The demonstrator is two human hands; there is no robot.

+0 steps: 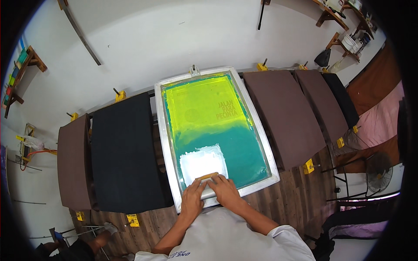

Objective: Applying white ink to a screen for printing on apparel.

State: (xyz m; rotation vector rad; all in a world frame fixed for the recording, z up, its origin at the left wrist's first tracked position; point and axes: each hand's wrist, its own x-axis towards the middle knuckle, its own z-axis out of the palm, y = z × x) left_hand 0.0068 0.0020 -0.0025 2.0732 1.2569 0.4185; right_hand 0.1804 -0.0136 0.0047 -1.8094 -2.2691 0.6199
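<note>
A silver-framed printing screen (272, 167) lies in the middle of the head view, its mesh yellow-green at the far end and teal nearer me, with faint lettering. A thick patch of white ink (200, 162) covers the near left of the mesh. At the screen's near edge, my left hand (193, 199) and my right hand (224, 191) grip a squeegee (207, 176) with a wooden edge and a pale body, their fingers close together on it at the lower part of the white ink.
Brown pallets (283, 117) and black pallets (122, 152) flank the screen, with yellow clamps (308, 165). Wall shelves (350, 45) hold supplies at upper right and left. A fan (376, 172) stands right. Another person's leg (100, 243) shows at lower left. The floor (294, 191) is wood-patterned.
</note>
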